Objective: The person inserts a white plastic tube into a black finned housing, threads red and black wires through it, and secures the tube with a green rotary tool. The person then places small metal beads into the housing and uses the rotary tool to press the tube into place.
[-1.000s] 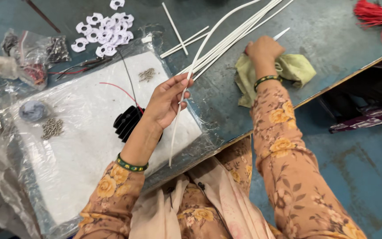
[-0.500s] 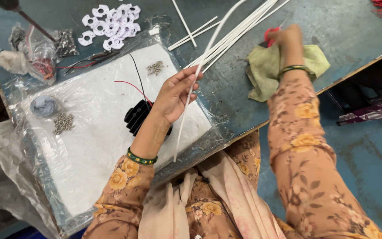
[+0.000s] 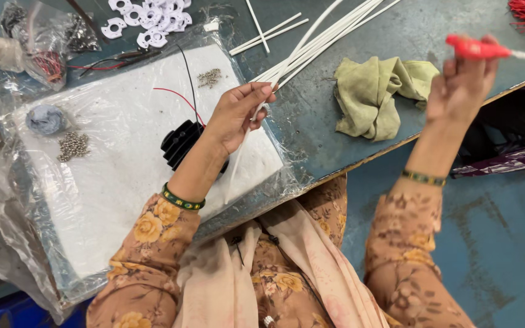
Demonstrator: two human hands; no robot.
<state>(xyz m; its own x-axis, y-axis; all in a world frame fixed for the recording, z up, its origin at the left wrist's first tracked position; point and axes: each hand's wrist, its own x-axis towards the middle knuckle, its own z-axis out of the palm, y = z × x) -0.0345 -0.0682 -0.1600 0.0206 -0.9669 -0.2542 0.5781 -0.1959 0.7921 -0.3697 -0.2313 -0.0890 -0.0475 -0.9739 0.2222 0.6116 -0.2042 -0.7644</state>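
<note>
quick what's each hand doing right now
Left hand: closed, pinching a thin white tube.
Right hand: closed, raised, holding a red-handled tool.

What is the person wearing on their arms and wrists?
Both arms have long orange-brown sleeves printed with yellow flowers. The left hand has a green bangle with small bright dots at its wrist. The right hand has a thinner green and gold bangle. No gloves or rings show.
</note>
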